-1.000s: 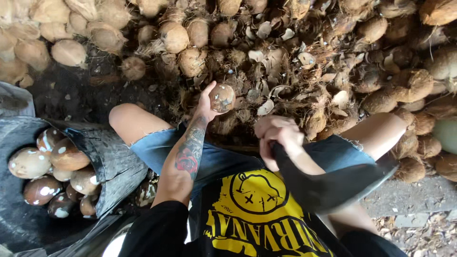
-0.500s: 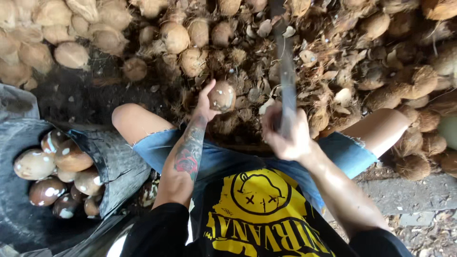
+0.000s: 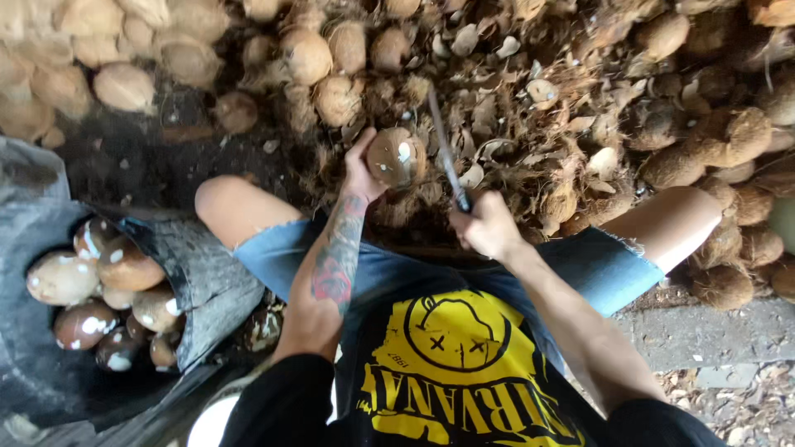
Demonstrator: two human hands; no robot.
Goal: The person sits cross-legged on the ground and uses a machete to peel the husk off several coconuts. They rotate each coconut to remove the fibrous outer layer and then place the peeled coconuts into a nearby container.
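Brown, partly shaved coconut (image 3: pixel 396 157) is seen from the head camera at upper centre, gripped by the left hand (image 3: pixel 360 170), whose fingers are wrapped around its left side; a white patch of exposed flesh is visible on its surface. A tattooed left forearm (image 3: pixel 333 265) is extended upward from the lap toward it. The right hand (image 3: pixel 489 225) is closed tightly on the handle of a long-bladed knife (image 3: pixel 445 153), the blade being held nearly upright just to the right of the coconut; whether edge and shell are touching cannot be told. Both hands are positioned above the knees of a seated person in cut-off denim shorts (image 3: pixel 397 269) and a black shirt with a yellow print (image 3: pixel 451 364). Husked coconuts in a heap (image 3: pixel 306 54) are shown across the top of the view, and shell chips and fibrous husk scraps (image 3: pixel 580 108) are spread to the right. A dark sack (image 3: pixel 199 277) at lower left is filled with peeled coconuts (image 3: pixel 91 285), mottled brown and white.
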